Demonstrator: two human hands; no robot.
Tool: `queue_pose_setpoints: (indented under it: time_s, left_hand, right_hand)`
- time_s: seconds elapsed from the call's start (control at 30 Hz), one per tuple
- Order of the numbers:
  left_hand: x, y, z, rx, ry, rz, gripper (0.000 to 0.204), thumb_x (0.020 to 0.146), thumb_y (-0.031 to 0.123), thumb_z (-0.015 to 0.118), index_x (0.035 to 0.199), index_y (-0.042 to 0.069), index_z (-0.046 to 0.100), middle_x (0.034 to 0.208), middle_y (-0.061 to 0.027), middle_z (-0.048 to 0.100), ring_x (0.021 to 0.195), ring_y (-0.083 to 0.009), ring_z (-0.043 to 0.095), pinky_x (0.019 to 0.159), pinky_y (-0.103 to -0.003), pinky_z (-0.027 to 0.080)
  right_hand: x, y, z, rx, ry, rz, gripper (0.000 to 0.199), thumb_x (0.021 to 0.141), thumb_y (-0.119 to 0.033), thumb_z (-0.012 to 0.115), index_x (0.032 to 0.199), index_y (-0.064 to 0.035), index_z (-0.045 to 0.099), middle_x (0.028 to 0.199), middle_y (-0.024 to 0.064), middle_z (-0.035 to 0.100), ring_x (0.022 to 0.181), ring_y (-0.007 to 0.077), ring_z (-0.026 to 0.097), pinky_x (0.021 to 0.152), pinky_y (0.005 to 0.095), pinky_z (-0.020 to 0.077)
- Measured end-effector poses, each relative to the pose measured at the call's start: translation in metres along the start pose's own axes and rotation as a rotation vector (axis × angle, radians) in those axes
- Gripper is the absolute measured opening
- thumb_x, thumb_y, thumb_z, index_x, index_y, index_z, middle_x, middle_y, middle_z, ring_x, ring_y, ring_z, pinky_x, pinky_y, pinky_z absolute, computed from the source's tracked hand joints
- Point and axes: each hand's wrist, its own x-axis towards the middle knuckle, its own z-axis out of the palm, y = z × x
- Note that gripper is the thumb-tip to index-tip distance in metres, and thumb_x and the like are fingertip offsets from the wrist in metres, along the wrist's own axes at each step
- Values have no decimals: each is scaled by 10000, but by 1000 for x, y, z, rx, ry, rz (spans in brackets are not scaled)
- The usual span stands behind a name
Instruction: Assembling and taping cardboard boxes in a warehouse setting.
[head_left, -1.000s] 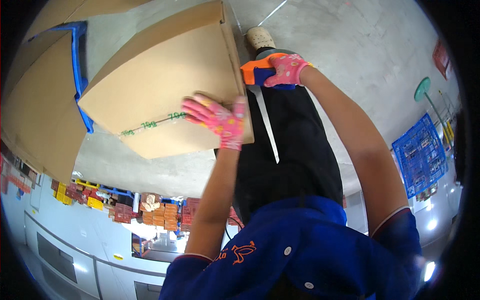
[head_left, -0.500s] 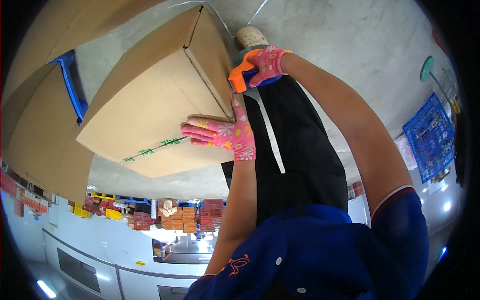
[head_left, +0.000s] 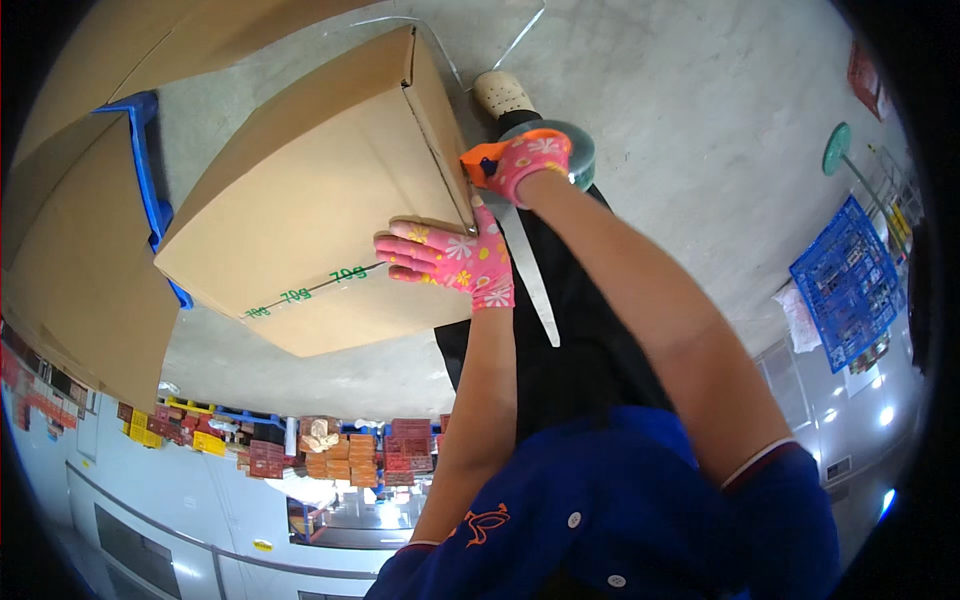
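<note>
My left hand (head_left: 450,258), in a pink flowered glove, lies flat on the cardboard box (head_left: 320,190), fingers stretched out and the thumb near the box's edge. Green print and a dark seam line run across that face. In the same kind of glove, my right hand (head_left: 532,165) is wrapped round an orange tape dispenser (head_left: 478,163). A roll of clear tape (head_left: 578,150) shows behind the hand. The dispenser's front end meets the narrow side of the box, just above my left thumb. My right palm and the dispenser's handle are hidden.
More large cardboard boxes (head_left: 75,250) stand at the left by a blue pallet (head_left: 148,175). A beige perforated shoe (head_left: 502,94) is on the concrete floor beyond the box. At the right are a blue plastic crate (head_left: 845,285) and a green round-topped stand (head_left: 838,150). Stacked crates (head_left: 410,450) line the wall.
My right hand has turned at the wrist and shifted slightly down with the tape dispenser, so the tape roll shows more. My left hand stays flat on the box. The view has shifted a little.
</note>
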Motion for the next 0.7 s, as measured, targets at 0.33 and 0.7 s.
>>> queue_pose_setpoints:
  time_s: [0.33, 0.7]
  left_hand:
    - [-4, 8, 5, -26, -8, -25, 1050, 757, 654, 521, 1382, -102, 146, 1421, -388, 100, 1332, -532, 94, 1046, -648, 90]
    - [82, -113, -5, -171, 139, -170, 763, 921, 507, 357, 1425, -33, 165, 1450, -345, 99, 1358, -489, 77, 1075, -586, 86]
  right_hand:
    - [23, -19, 28, 425, -43, 419, 643, 825, -537, 499, 1272, -76, 520, 1334, 142, 478, 1256, 297, 439, 1006, 495, 329]
    - [66, 36, 79, 333, 268, 228, 612, 819, -551, 489, 1225, -93, 513, 1164, 144, 603, 1107, 306, 567, 877, 418, 447]
